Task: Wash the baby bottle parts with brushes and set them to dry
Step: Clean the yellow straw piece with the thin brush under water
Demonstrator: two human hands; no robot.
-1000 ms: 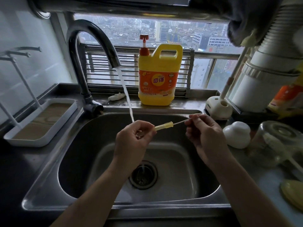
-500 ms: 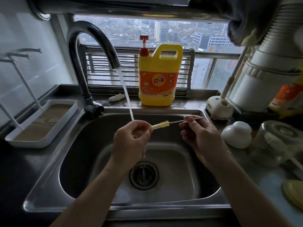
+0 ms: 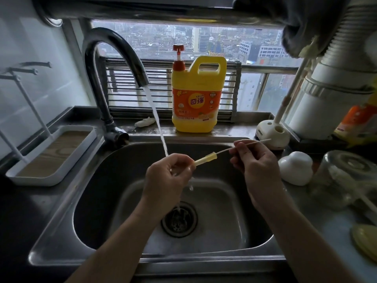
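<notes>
A: Layout, big to small?
B: Steel sink fills the centre, drain in its floor. Dark gooseneck faucet at back left, water stream running. Yellow detergent jug on the ledge behind the sink, red pump on top.
A: Label?
B: "KEON" over "奇强" on an orange band. The small print is unreadable.
A: Sides?
B: White drying tray left of the sink, thin pegs standing in it. On the right counter: a clear bottle upside down and a white dome piece beside it. White brush holder at the back right corner; its dark lettering is too small to read.
A: Hands?
B: Both over the basin, apart. Left hand sits under the stream, fingers curled round one end of a pale yellow straw. Water runs off that hand toward the drain.
A: Right?
B: Right hand pinches a thin wire brush. The wire goes into the straw's free end; its tail pokes out past the fingers toward the holder.
</notes>
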